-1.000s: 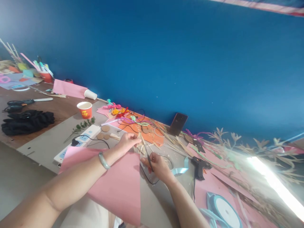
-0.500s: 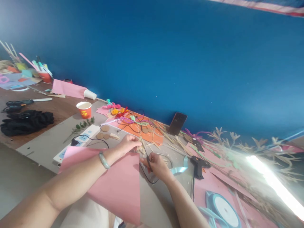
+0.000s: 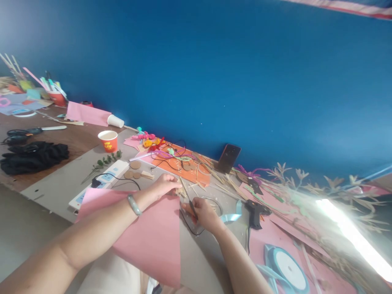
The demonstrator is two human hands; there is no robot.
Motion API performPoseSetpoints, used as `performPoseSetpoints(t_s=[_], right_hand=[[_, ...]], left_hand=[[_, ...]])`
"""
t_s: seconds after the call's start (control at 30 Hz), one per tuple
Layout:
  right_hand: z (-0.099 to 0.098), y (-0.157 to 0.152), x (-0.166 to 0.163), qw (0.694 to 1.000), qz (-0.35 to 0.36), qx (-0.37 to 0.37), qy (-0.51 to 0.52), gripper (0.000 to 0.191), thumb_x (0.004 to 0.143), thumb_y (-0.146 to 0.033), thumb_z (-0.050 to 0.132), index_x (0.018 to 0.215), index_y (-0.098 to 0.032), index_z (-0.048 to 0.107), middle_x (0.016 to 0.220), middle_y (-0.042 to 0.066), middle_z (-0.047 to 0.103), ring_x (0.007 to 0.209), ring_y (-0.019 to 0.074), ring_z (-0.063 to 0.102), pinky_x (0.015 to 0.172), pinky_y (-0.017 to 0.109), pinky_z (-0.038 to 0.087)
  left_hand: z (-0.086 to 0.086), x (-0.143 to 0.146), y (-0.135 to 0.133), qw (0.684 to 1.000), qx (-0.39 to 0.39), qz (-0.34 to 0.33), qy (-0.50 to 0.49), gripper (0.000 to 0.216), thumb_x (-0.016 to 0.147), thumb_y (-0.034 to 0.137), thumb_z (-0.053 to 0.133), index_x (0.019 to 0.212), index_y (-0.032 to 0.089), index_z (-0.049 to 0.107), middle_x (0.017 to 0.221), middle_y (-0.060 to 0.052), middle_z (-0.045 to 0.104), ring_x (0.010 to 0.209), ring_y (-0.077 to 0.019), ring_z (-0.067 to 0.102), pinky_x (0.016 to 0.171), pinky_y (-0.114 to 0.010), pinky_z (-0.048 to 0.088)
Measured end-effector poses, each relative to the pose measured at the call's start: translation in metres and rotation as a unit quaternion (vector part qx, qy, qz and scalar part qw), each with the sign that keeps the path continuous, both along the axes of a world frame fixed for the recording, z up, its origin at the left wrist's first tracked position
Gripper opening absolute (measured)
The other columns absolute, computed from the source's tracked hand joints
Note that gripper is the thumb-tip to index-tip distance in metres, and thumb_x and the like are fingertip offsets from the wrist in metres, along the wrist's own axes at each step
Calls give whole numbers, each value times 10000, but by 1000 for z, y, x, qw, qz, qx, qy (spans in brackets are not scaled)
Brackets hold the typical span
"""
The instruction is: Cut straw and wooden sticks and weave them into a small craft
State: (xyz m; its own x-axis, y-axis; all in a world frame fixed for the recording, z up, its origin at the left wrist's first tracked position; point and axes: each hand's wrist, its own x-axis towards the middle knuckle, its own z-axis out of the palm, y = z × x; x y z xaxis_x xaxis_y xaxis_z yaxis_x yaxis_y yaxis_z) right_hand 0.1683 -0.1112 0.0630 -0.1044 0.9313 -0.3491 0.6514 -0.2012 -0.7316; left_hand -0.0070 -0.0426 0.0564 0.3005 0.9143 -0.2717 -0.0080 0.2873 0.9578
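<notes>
While the left hand (image 3: 163, 185) pinches a small straw bundle (image 3: 181, 190) at mid-frame, the right hand (image 3: 204, 213) is closed around a thin dark tool (image 3: 192, 205) beside it, so I judge the work unfinished, loose straws (image 3: 227, 184) lying unused on the bench (image 3: 55, 183).

I can read no text from here: the red paper cup (image 3: 108, 141) toward the table's (image 3: 76, 143) far edge bears a yellow mark, too blurred to decipher.
</notes>
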Motion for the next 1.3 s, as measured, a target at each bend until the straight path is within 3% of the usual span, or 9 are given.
performPoseSetpoints(t_s=[0.5,0.7,0.87,1.07,1.3], right_hand=[[0,2,0,999,8,1,-45,362,746,-472,571,543,-205,436,398,-17,521,425,116,442,467,234,317],[-1,3,5,998,-20,54,-8,330,747,-467,571,604,-206,429,466,-29,565,466,106,458,497,223,323],[-1,2,5,998,-19,46,-37,371,700,-520,615,633,-214,417,472,-47,544,458,101,438,480,224,299],[-3,2,3,995,-18,57,-79,413,671,-560,636,641,-217,409,492,-42,536,478,109,459,472,226,268],[0,1,1,994,-20,57,-91,422,676,-580,623,629,-216,415,494,-29,553,467,106,438,470,231,275]], left_hand=[[-8,-2,3,999,12,-42,22,163,588,248,689,575,119,589,525,2,581,440,-57,459,458,-186,330],[0,-3,4,998,62,13,-30,146,648,258,646,634,123,594,535,5,572,476,-71,503,462,-182,339],[3,-5,5,992,91,37,-81,130,661,249,633,644,131,583,555,6,581,514,-83,536,487,-188,369],[8,-4,3,991,70,62,-94,145,630,231,658,675,135,559,645,-23,635,490,-78,544,454,-190,363],[6,-2,2,995,40,41,-79,145,626,198,666,693,133,556,559,-1,608,465,-80,554,432,-176,372]])
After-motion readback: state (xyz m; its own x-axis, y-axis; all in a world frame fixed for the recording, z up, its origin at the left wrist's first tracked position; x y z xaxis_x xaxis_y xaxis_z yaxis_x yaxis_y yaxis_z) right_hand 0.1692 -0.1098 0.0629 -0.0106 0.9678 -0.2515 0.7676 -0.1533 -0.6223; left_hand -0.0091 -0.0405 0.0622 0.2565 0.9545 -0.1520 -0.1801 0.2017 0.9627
